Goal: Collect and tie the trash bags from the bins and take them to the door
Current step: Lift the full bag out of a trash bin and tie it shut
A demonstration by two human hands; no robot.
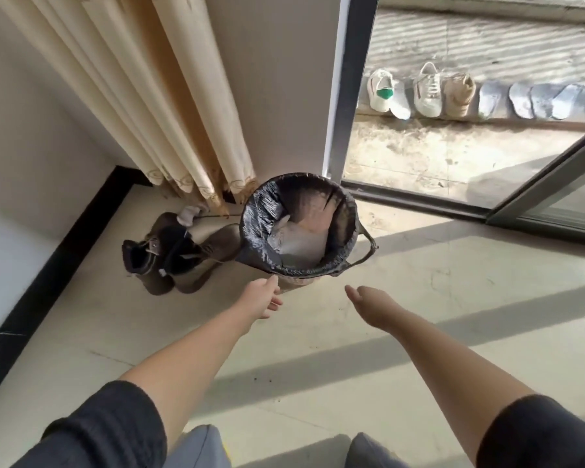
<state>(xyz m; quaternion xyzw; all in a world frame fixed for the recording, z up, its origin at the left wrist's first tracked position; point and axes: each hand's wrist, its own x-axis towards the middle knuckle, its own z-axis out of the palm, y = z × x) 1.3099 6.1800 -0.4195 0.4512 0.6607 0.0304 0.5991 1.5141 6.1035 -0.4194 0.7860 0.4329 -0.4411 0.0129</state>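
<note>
Beside curtain (169, 96), by doorway: bin (298, 228) sitting, bag (260, 211) lining it, untied | left hand (262, 297), right hand (374, 304) reaching, fingers relaxed, gripping nothing | collecting just beginning; tying, carrying remaining.

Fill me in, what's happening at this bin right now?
A person is reaching both arms toward a bin lined with a black trash bag, which stands by the curtain and an open sliding door. The left hand is open at the bag's near rim; the right hand is open just short of it. Neither grips the bag yet. Pale rubbish sits inside, and dark boots lie beside the bin.
</note>
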